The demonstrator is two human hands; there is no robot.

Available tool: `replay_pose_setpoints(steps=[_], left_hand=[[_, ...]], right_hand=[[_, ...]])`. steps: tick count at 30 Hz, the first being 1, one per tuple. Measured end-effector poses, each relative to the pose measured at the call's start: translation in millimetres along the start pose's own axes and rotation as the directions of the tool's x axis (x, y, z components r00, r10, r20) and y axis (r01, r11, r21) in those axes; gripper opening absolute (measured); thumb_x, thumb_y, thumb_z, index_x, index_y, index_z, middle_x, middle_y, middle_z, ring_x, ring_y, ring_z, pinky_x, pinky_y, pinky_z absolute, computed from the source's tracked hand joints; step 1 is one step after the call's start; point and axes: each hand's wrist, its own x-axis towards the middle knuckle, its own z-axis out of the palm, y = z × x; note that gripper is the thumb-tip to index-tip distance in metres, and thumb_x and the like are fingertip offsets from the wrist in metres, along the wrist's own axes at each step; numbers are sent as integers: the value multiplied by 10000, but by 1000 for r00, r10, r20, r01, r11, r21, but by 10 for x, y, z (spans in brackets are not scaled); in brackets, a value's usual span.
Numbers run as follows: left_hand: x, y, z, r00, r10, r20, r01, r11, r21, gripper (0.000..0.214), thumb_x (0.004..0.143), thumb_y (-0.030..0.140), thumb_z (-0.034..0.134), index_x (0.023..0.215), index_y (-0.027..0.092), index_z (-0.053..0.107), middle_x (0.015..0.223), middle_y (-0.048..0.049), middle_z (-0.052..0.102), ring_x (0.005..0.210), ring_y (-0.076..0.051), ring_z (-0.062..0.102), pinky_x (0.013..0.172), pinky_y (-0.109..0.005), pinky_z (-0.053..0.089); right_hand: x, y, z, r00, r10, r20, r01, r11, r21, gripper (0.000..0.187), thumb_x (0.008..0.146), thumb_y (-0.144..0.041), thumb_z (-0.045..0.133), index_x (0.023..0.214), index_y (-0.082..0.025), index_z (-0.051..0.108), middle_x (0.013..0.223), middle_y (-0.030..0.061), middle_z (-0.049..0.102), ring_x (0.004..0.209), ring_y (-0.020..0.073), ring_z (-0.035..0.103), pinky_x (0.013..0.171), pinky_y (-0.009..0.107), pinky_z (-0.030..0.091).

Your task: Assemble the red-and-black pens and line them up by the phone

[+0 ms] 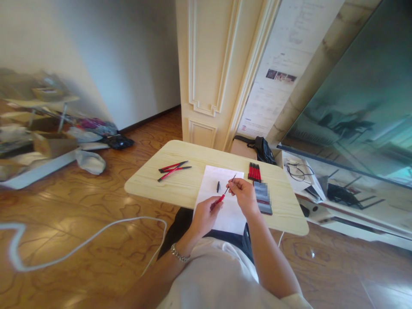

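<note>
Over a white sheet of paper (207,182), my left hand (207,214) is closed around a red pen barrel (221,198). My right hand (243,192) pinches a thin dark pen refill (233,177), whose lower end meets the top of the barrel; whether it is partly inside I cannot tell. A small black pen tip piece (218,186) lies on the paper, just beyond my hands. To the left rest several red-and-black pens (174,171), some crossed. At the right, a neat row of red-and-black pens (254,171) lies above a dark flat phone-like object (263,198).
All this is on a small light wooden table (151,184) with rounded corners. A white cable (112,224) trails over the wooden floor at left. Boxes and bags (53,143) crowd the far left. Behind the table stand a cream panel (206,64) and a black bag (265,150).
</note>
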Motion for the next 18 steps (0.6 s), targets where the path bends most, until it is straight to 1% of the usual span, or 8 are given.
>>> replay_pose_setpoints(steps=[7,12,18], left_hand=[[3,-49,18,1000,-6,7,6,999,-40,287,875,370,494,1030,183,647,820,-48,699,726,-160,645,688,-244,489],[6,-76,25,1000,-19,14,20,999,-50,302,877,379,485,1048,185,641,834,-47,701,738,-161,650,691,-246,494],[1,-97,35,1000,-14,14,15,998,-54,285,876,371,491,1035,189,643,832,-43,702,738,-158,652,695,-245,497]], right_hand=[[-75,66,18,998,20,67,-16,998,-65,278,774,-401,590,886,-152,639,808,73,681,634,135,569,530,234,410],[-94,123,27,996,16,91,-6,994,-112,280,760,-413,599,839,-152,664,727,40,656,621,134,558,544,237,416],[-126,190,19,996,18,85,-3,984,-179,275,763,-419,600,813,-160,679,672,11,622,601,126,526,546,233,399]])
